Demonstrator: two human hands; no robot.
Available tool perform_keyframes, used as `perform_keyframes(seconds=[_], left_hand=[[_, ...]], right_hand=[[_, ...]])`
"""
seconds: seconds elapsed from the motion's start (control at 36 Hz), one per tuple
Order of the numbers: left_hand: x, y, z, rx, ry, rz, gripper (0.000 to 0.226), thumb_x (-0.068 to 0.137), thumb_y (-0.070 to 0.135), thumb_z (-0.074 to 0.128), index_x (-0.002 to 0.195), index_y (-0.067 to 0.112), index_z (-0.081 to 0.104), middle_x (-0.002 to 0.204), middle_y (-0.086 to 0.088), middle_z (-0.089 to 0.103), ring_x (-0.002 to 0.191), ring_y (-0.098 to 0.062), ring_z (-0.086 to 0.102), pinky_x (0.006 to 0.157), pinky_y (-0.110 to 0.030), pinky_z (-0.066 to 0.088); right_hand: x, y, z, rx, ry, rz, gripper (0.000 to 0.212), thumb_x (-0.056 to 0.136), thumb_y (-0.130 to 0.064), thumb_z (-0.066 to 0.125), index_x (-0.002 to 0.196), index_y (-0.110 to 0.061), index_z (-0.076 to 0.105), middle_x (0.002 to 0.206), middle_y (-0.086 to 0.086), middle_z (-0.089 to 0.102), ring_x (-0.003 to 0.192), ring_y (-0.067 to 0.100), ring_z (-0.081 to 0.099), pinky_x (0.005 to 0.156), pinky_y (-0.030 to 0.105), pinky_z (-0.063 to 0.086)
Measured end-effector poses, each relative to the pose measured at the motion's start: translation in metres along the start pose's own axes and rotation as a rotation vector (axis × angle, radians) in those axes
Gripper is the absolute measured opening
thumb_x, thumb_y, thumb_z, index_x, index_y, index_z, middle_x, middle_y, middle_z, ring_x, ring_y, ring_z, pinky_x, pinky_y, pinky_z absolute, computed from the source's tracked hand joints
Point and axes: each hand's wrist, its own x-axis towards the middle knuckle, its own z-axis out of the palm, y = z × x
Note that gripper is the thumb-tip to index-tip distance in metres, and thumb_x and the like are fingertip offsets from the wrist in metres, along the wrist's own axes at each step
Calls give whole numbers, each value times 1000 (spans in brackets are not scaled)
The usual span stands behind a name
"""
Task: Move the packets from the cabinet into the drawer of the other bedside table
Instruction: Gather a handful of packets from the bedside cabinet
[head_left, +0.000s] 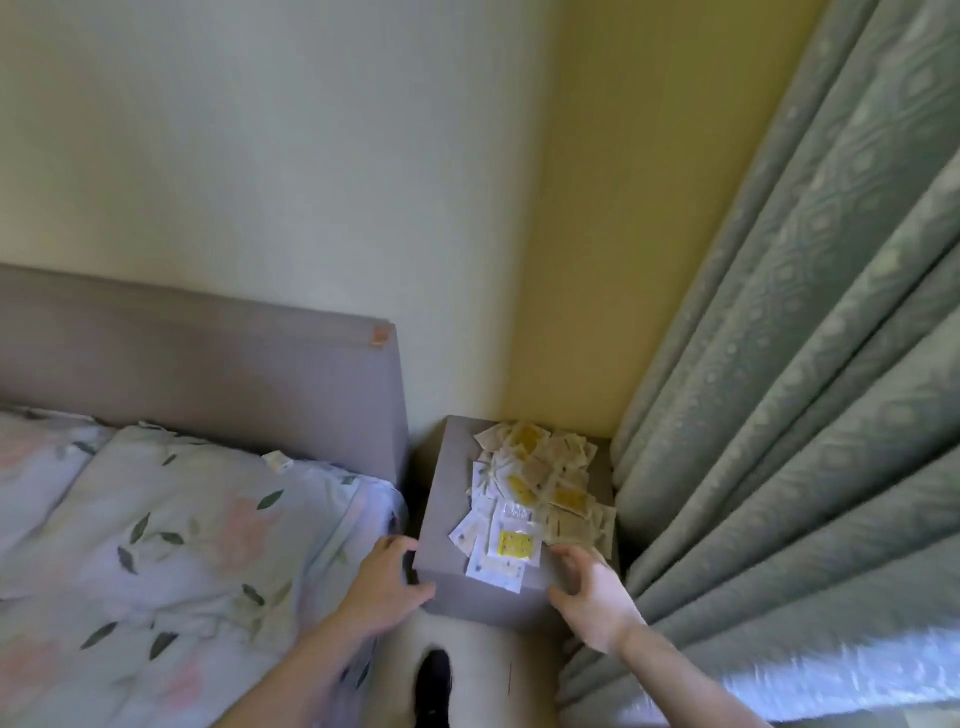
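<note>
A grey bedside table (447, 499) stands in the corner between the bed and the curtain. On its top lies a heap of several white and yellow packets (535, 483), spread from the back to the front edge. My left hand (387, 582) grips the table's front left corner, thumb on the front face. My right hand (587, 587) is at the front right corner with curled fingers over the edge, touching the nearest packets. No drawer front is visible from this angle.
The bed with a floral duvet (171, 525) and grey headboard (208, 364) lies to the left. A heavy green curtain (779, 415) hangs close on the right. My dark shoe (434, 680) stands on the pale floor below the table.
</note>
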Motion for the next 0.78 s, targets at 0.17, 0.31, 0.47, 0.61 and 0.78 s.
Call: perform_keyframes(seconds=[0.17,0.31,0.47,0.61,0.78], left_hand=[[88,-9,14,-13,-111,-81,74,75,48,73,140,22,49,138,0,49,125,-15,49,101,-26,43],[148,-20,27,21,-195,-104,60,84,36,70,139,21,51,132,3,51,116,-11,55,89,-17,44],[213,-36,50,177,-244,-153,60,82,42,66,134,21,46,133,-1,47,117,-20,55,93,-28,52],[262,-41,86,232,-251,-112,70,81,49,68,138,20,40,139,-2,41,126,-22,45,99,-29,45],[305,-46,146,195,-196,-109,91,73,64,74,144,23,33,143,5,38,124,-17,47,98,-29,48]], right_hand=[[78,8,6,13,-20,133,59,80,-28,68,138,-28,55,135,-9,60,125,12,57,107,26,44],[133,11,21,-8,-14,211,59,85,-20,68,141,-27,50,137,-4,56,125,18,56,95,22,42],[198,35,54,-69,-74,222,69,83,-28,68,146,-28,41,151,-10,44,136,15,46,107,27,39],[254,61,81,-178,-89,188,75,90,-32,69,154,-28,29,161,-11,24,147,14,31,118,31,32],[303,93,108,-330,-101,157,89,90,-37,72,158,-29,15,164,-11,7,155,19,11,125,33,19]])
